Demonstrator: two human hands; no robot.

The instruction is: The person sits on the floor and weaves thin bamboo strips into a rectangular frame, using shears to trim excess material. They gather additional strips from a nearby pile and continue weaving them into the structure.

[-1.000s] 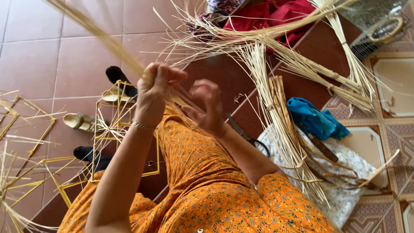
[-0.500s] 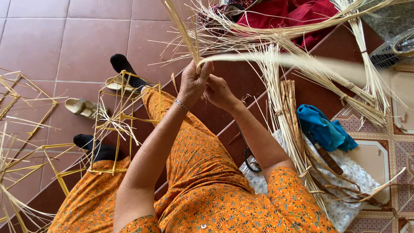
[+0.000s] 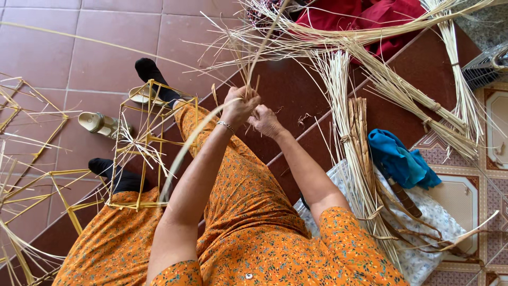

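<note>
Compared with half a second earlier, my two hands have dropped lower in the view and drawn closer to my lap; the long pale strand that ran off to the right of them is gone from that side, and a curved strip now sweeps down to the left below my forearm.

Far left of my hands, loose straw frames are cut off by the picture edge. Nearer, just left of and below my left hand, stands a cube frame of yellow straw, resting against my knee; a sandal lies on the tiled floor beyond it.

My left hand is closed in a fist round a small bunch of straw strips that rise upward from it; a bracelet sits at the wrist. My right hand touches the left from the right side, fingers curled in; whether it pinches a strip I cannot tell, as the left hand hides the fingertips. Both arms reach forward, elbows bent, forearms converging.

Right of my hands lie tied straw bundles, then a blue cloth on a patterned sheet. Above it, a red cloth is partly covered by straw.
</note>
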